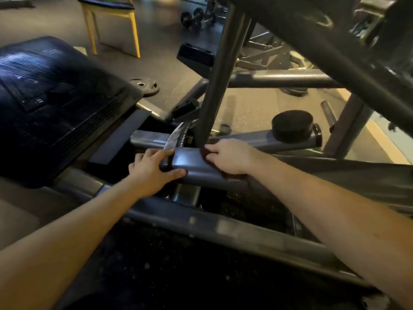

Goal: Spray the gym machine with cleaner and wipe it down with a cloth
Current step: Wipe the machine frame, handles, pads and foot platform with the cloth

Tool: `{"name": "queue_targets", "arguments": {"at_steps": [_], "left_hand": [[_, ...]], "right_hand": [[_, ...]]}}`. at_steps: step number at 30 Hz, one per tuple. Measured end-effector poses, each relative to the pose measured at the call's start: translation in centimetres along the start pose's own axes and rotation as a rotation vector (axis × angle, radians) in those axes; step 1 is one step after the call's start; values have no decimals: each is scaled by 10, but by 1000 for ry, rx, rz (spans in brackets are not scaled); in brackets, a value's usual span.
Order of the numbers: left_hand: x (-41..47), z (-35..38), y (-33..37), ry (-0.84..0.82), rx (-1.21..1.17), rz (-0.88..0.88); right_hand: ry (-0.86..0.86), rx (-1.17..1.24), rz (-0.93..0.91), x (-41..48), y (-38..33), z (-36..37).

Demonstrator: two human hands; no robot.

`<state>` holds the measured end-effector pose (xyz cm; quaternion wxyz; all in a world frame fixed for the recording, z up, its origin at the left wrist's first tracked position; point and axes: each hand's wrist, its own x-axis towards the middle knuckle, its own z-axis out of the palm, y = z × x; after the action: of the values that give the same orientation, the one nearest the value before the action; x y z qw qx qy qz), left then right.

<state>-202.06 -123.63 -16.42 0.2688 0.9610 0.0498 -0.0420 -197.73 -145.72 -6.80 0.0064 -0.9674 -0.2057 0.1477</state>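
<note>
A: Quickly, text first. Anything legible?

B: Just one sticker (176, 138) on the gym machine (290, 139), tucked behind the grey beam (192, 164). White letters on black, roughly "SQUAT", rest blurred. Nothing readable on the ribbed black footplate (55, 97).

A: Hands?

B: Left hand (154, 168) clasped round the beam's cut end, fingers over the top, thumb along the near face. Right hand (225, 157) clamped on a dark red cloth (205, 153), pressing it onto the beam's top. Bare stretch of beam between the two hands, not touching each other.

A: Edges, tight spots?

B: Upright post (214, 86) rising just beyond the right knuckles, very close. Footplate corner near the left hand, apart from it. Dark gap under the beam, down to the lower rail (223, 227) crossing beneath both forearms. Round black bumper (291, 124) sitting on the far tube, right of the post. Thick slanted bar (312, 41) overhead at upper right.

A: Open room?

B: Mostly past the machine: floor with a weight plate (145, 85) lying flat, then a yellow-legged chair (111, 25) and dumbbells (196, 17) well back. Beam running on to the right under the right forearm.
</note>
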Motion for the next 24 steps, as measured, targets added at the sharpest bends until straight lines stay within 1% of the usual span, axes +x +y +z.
{"name": "queue_targets", "arguments": {"at_steps": [2, 5, 7, 9, 12, 15, 18, 21, 24], "left_hand": [[0, -1, 3, -10, 17, -31], [-2, 3, 5, 21, -29, -113], [-4, 6, 6, 39, -52, -215], [-6, 5, 8, 25, -38, -267], [-8, 1, 11, -3, -18, -250], [-10, -1, 13, -11, -12, -241], [-8, -3, 14, -23, -13, -232], [-7, -2, 10, -24, -45, -221], [-6, -2, 1, -18, -49, -186]], "right_hand": [[-70, 20, -98, 41, -21, 0], [-170, 37, -158, 90, -41, 5], [-230, 17, -202, 106, -44, 3], [-262, 91, -218, 111, -40, 1], [-257, 160, -283, 95, -29, -2], [-274, 41, -389, 69, -9, -12], [-339, -15, -360, 52, 3, -23], [-296, -23, -334, 63, -10, -13], [-264, 79, -302, 95, -37, -1]]}}
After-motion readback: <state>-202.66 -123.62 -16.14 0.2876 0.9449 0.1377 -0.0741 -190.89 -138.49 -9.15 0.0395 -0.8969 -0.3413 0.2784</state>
